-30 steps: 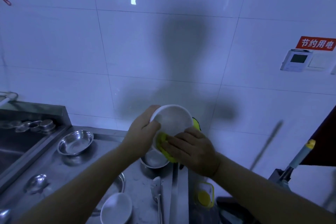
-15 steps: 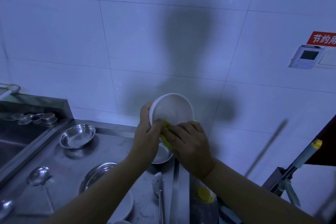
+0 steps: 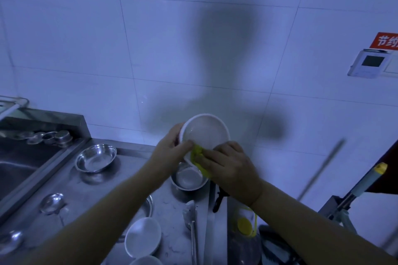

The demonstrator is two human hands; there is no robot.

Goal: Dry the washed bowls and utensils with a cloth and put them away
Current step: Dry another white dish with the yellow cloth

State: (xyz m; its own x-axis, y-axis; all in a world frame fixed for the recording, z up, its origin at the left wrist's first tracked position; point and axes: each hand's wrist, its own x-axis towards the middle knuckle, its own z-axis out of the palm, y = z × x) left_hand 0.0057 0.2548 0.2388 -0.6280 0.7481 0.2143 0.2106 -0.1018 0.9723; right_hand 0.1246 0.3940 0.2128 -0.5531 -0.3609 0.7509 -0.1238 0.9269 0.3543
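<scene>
I hold a white bowl [image 3: 205, 132] up over the steel counter [image 3: 90, 185], tilted with its inside facing me. My left hand [image 3: 170, 150] grips its left rim. My right hand [image 3: 230, 168] presses a yellow cloth [image 3: 199, 156] against the bowl's lower rim, fingers curled round the cloth. Below them a steel bowl [image 3: 188, 177] rests on the counter. Another steel bowl [image 3: 95, 157] sits to the left. A white bowl [image 3: 143, 236] lies near the front, and a second one shows at the bottom edge. Metal ladles [image 3: 52, 201] and a spoon [image 3: 190, 217] lie on the counter.
A sink [image 3: 15, 170] is sunk at the left, with small metal cups [image 3: 57, 136] on its ledge. White tiled wall [image 3: 150, 49] rises behind. Right of the counter's edge stand a yellow-capped bottle [image 3: 245, 225] and a mop handle [image 3: 364, 185].
The yellow cloth and my right hand have slid along the bowl's lower rim while my left hand kept its grip. The view has shifted slightly.
</scene>
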